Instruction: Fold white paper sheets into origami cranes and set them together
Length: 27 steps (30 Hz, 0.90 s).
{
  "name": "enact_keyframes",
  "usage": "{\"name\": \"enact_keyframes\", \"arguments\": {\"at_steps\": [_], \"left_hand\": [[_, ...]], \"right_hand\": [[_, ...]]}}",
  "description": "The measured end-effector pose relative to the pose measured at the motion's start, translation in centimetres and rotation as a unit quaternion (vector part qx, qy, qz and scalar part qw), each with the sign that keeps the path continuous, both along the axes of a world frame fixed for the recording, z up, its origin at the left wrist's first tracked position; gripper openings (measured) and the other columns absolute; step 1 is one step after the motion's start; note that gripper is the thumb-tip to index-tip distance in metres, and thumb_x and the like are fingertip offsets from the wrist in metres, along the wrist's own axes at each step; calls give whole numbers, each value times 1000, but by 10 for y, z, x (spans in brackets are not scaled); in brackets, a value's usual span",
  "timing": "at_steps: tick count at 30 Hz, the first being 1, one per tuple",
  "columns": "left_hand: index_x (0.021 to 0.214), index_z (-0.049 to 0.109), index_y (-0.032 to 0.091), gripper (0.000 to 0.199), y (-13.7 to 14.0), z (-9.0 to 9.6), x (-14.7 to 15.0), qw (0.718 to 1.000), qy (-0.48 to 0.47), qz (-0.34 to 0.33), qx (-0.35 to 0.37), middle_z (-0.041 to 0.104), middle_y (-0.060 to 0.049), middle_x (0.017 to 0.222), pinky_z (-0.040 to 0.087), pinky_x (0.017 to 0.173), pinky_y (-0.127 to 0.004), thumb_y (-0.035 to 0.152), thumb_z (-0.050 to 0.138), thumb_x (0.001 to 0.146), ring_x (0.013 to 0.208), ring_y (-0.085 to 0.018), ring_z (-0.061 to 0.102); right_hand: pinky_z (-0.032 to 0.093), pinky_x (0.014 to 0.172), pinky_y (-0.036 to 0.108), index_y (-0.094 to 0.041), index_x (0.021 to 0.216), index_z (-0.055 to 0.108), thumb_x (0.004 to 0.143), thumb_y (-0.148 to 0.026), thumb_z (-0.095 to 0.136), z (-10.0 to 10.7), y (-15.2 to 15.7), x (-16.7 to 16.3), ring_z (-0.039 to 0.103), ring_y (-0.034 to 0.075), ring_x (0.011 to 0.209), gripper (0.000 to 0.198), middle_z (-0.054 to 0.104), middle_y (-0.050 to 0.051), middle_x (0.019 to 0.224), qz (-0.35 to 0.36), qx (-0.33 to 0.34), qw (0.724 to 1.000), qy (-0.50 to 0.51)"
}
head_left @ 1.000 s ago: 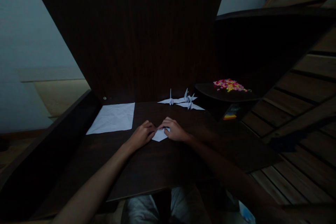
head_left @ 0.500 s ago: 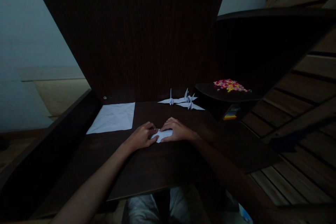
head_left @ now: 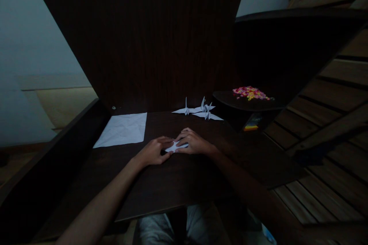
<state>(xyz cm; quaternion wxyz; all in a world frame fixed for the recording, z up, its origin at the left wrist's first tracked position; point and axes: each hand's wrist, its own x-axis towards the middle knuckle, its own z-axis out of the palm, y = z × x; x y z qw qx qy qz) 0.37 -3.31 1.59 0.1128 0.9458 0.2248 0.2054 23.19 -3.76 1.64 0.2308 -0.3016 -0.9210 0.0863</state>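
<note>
A small piece of folded white paper (head_left: 176, 147) lies on the dark wooden desk (head_left: 172, 183), between my two hands. My left hand (head_left: 156, 151) grips its left side, thumb at the near edge and fingers at the far edge. On the right side, my right hand (head_left: 192, 141) holds it the same way, with the fingertips of both hands nearly meeting along the far edge. Part of the paper is hidden under the fingers. Beyond the hands, 3 white origami cranes (head_left: 207, 115) rest by the desk's back panel.
A creased white paper sheet (head_left: 122, 129) lies flat at the left. On a corner shelf (head_left: 227, 99) at the right sits a pile of small pink, red and yellow pieces (head_left: 250, 93). Below the shelf is a small yellow-orange item (head_left: 251, 127). A raised side panel (head_left: 57, 153) bounds the left.
My fingers have drawn closer together along the paper's far edge, and less of the paper shows, looking flatter. The view has shifted slightly; the cranes and sheet stay put.
</note>
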Motion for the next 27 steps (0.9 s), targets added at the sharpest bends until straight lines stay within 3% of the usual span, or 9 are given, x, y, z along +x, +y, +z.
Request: {"name": "enact_keyframes", "arguments": {"at_steps": [15, 23, 27], "left_hand": [[112, 64, 21, 29, 2, -3, 4, 999, -28, 9, -22, 67, -5, 115, 44, 99, -36, 24, 44, 92, 109, -18, 60], [115, 62, 20, 32, 4, -3, 3, 999, -32, 2, -36, 67, -7, 114, 48, 94, -34, 14, 45, 89, 105, -18, 61], [108, 66, 18, 31, 6, -4, 3, 999, -22, -7, -28, 66, -9, 115, 47, 94, -34, 10, 46, 86, 107, -19, 60]], "right_hand": [[37, 90, 34, -20, 90, 71, 85, -29, 60, 4, -2, -3, 60, 17, 95, 15, 70, 5, 98, -16, -20, 1000, 2], [37, 90, 34, -20, 96, 69, 85, -20, 59, 5, -1, -3, 60, 17, 97, 14, 70, 5, 99, -13, -37, 999, 1], [37, 91, 34, -20, 94, 70, 82, -25, 64, 1, 2, -1, 60, 18, 98, 14, 69, 5, 101, -4, -31, 999, 6]]}}
